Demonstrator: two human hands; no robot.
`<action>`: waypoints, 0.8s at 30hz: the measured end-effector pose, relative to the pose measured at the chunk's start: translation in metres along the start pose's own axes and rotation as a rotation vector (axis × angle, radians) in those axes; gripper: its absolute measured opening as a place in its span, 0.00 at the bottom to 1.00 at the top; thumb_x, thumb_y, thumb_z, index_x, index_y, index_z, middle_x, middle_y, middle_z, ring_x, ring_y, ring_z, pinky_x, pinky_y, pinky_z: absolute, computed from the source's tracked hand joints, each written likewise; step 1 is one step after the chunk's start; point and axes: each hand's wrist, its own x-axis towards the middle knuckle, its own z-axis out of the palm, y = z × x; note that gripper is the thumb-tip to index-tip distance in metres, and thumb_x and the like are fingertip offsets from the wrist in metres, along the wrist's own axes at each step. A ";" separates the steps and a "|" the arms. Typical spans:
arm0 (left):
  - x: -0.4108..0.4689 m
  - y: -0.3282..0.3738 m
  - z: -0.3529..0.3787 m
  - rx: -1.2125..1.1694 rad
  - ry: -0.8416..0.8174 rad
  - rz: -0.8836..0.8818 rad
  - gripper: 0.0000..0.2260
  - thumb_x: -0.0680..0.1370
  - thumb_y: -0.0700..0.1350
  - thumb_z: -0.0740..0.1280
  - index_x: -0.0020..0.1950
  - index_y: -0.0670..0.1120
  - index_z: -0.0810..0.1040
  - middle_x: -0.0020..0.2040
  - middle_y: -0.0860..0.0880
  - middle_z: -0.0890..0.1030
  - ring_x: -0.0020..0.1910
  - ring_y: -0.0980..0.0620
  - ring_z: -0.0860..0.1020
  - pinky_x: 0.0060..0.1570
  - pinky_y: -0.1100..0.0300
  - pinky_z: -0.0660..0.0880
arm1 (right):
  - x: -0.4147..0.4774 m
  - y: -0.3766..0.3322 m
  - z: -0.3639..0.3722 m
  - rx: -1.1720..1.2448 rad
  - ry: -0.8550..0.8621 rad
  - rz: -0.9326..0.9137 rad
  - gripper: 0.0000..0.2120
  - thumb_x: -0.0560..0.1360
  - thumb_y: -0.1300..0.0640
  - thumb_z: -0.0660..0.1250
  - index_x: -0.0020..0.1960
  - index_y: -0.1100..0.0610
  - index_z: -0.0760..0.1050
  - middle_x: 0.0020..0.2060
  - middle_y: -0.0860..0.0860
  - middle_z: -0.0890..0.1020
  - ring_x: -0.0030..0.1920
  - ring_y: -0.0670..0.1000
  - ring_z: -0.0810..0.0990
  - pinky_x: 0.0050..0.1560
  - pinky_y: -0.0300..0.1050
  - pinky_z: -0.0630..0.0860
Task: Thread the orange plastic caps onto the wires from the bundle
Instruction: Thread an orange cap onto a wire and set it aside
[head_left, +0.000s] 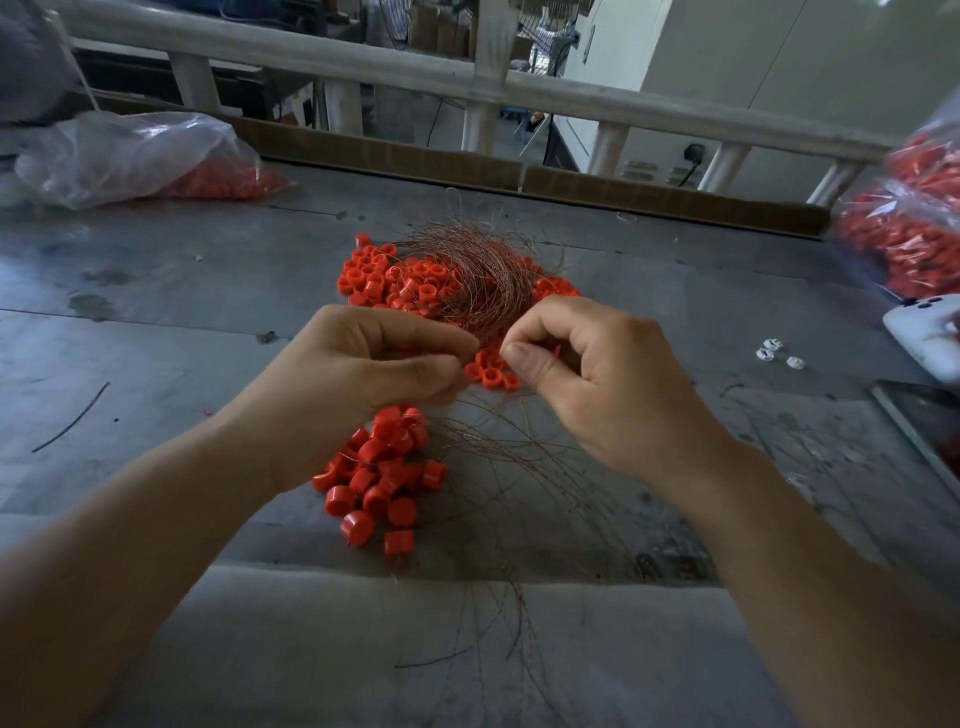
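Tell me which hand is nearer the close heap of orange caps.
Left. The left hand sits right by the heap, at its far edge; the right hand is farther off to the right.

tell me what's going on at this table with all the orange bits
A person is working at a grey table. The left hand seems to pinch a thin wire and the right hand a cap, a bit of orange showing inside its grip, both held close together. Behind them the wire bundle lies on a pile of loose caps; a nearer pile of caps, with wires trailing, sits below the left hand.
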 end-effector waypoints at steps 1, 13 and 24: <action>0.000 0.000 -0.001 -0.021 0.014 0.011 0.14 0.59 0.46 0.70 0.43 0.54 0.84 0.40 0.48 0.85 0.40 0.54 0.83 0.40 0.69 0.76 | 0.000 0.000 -0.002 0.010 0.034 0.011 0.04 0.74 0.61 0.66 0.40 0.57 0.77 0.32 0.40 0.74 0.35 0.37 0.73 0.37 0.27 0.67; -0.001 0.001 0.000 0.172 0.014 0.143 0.19 0.72 0.34 0.65 0.44 0.59 0.83 0.41 0.58 0.84 0.43 0.62 0.80 0.44 0.73 0.73 | 0.002 0.001 -0.002 0.091 0.119 0.045 0.11 0.77 0.58 0.61 0.38 0.49 0.65 0.23 0.42 0.67 0.25 0.39 0.70 0.26 0.29 0.64; 0.000 -0.004 0.003 0.482 0.167 0.180 0.14 0.68 0.38 0.71 0.34 0.59 0.81 0.36 0.62 0.81 0.37 0.64 0.78 0.37 0.76 0.71 | 0.005 0.012 0.007 0.058 0.120 0.194 0.11 0.78 0.55 0.58 0.37 0.49 0.65 0.27 0.45 0.72 0.27 0.41 0.71 0.31 0.34 0.69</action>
